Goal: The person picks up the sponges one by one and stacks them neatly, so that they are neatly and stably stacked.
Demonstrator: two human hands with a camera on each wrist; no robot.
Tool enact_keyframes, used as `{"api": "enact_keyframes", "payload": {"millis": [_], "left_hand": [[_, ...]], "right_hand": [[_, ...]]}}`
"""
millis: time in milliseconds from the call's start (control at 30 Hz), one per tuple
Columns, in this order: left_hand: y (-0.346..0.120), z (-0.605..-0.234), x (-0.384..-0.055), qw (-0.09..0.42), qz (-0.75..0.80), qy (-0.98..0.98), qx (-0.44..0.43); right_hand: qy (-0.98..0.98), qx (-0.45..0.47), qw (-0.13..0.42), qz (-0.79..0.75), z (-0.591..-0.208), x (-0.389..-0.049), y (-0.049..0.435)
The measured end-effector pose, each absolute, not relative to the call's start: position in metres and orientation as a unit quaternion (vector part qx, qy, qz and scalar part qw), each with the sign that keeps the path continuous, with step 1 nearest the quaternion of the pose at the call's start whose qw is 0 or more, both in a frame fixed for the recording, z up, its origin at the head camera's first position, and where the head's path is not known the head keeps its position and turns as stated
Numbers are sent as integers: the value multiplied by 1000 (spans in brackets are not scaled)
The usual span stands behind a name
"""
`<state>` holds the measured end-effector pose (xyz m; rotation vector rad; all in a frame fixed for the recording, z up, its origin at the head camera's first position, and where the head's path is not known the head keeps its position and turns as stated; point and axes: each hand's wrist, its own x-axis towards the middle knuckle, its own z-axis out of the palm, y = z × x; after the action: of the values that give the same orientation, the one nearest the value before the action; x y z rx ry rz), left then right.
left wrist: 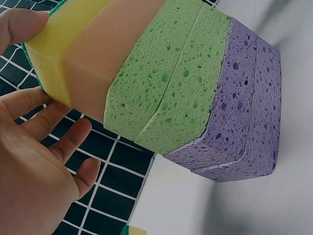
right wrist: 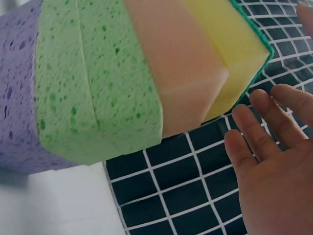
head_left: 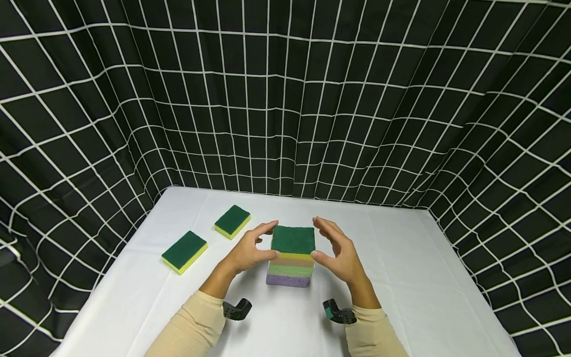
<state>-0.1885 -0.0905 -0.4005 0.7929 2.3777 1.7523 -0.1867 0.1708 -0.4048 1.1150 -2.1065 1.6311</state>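
A stack of sponges stands on the white table, with purple sponges (left wrist: 247, 93) at the bottom, light green sponges (left wrist: 168, 73) above them and a peach layer (left wrist: 105, 54) higher up. On top lies a yellow sponge with a dark green scouring face (head_left: 293, 240). My left hand (head_left: 251, 249) holds this top sponge at its left end, thumb at the front corner and fingers at the back. My right hand (head_left: 341, 252) is at its right end with spread fingers; in the right wrist view, a gap shows between those fingers and the yellow side (right wrist: 234, 54).
Two more yellow-and-green scouring sponges, one nearer (head_left: 184, 250) and one farther back (head_left: 232, 221), lie apart on the table's left side. A black curtain with a white grid (head_left: 285, 114) surrounds the back and sides of the white-covered table (head_left: 401, 267).
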Motion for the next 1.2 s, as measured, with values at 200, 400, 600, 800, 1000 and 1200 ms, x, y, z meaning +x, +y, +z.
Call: {"api": "enact_keyframes", "payload": {"millis": [200,400,600,800,1000,1200], "left_hand": [[-90,-401,-189,39,572,777,259],[-89,-400,-188,37,568,780,258],[-89,-400,-189,32,570,779,260],[-90,-401,-189,28,569,780,261],[-91,-402,-187,23,572,778,259],[-95,-403,-186,6,582,771,259]], "right_hand": [[-726,380,125,559,-402,-187,167],[-752,351,108,548,-407,-187,164],[-754,346,100,549,-413,-188,163],[-752,346,102,551,-414,-189,163],[-753,347,103,550,-415,-189,164],[-749,352,104,551,-416,-189,164]]}}
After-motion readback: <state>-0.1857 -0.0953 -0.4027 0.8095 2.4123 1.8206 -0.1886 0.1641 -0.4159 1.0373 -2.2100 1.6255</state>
